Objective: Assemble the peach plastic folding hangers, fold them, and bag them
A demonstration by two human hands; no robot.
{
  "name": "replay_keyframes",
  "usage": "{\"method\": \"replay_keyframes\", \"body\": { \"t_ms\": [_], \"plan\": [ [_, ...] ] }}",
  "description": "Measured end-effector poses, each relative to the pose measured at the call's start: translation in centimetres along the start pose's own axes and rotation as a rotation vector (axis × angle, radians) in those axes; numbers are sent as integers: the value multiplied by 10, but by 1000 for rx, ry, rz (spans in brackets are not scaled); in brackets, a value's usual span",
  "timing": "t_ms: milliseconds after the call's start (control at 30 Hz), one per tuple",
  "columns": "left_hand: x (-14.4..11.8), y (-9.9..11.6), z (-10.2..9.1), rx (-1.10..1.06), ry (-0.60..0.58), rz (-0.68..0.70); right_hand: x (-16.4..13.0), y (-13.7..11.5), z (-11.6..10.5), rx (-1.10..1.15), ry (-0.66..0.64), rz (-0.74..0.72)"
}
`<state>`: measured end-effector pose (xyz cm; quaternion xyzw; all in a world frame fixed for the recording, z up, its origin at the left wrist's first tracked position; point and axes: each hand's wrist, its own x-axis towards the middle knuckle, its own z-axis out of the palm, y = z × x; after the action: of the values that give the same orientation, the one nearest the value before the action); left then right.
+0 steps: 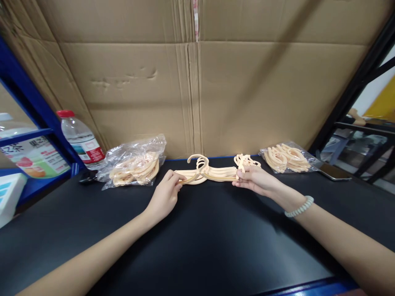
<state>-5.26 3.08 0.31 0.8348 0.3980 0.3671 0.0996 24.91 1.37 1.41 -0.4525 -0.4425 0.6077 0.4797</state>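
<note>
Stack of cream plastic hangers (212,172) lies near the back edge of the black worktop (197,246), midway along it. Left hand (165,196) pinches the stack's left end; right hand (256,181) pinches its right end. Judged light, thin, stiff but springy; loose pieces likely to slide apart. Best held at both ends, as here.
</note>
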Motion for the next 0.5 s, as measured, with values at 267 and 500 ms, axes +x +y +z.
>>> {"method": "replay_keyframes", "body": {
  "t_ms": [267, 500],
  "plan": [
    [-1, 1, 1, 19, 2, 8, 3, 10, 10, -33, 149, -134],
    [-1, 1, 0, 49, -32, -23, 4, 15, 5, 13, 118, -119]
  ]
}}
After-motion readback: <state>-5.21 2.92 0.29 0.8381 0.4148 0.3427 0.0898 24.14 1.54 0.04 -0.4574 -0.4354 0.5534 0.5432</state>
